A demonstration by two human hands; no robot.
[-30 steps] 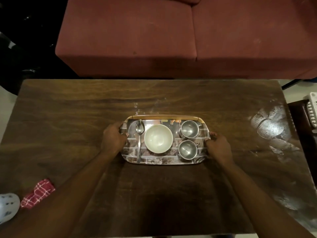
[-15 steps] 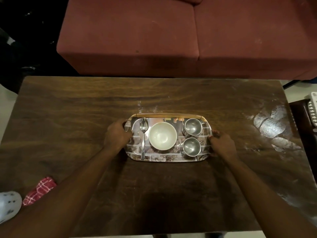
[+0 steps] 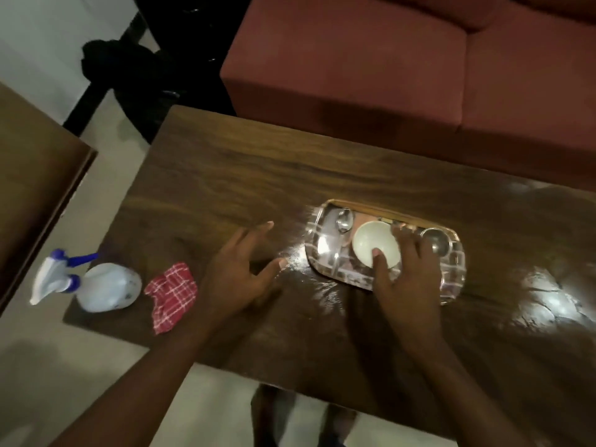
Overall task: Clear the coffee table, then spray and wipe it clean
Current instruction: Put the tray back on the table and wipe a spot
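**Hands at the tray**

Left hand hovers spread and empty just left of the tray, whose long axis runs left-right along the coffee table. Right hand lies over it, thumb in the bowl; blur hides any grip.

1. Dim, warm indoor light — the upper left corner falls to near black.
2. Hard white glare patches sit on the glossy coffee table, at its right end, and on the tray.
3. Motion blur softens the whole frame; nothing is crisp.
4. Wide-angle bending slants the table's edges.
5. Soft shadows darken its near side.
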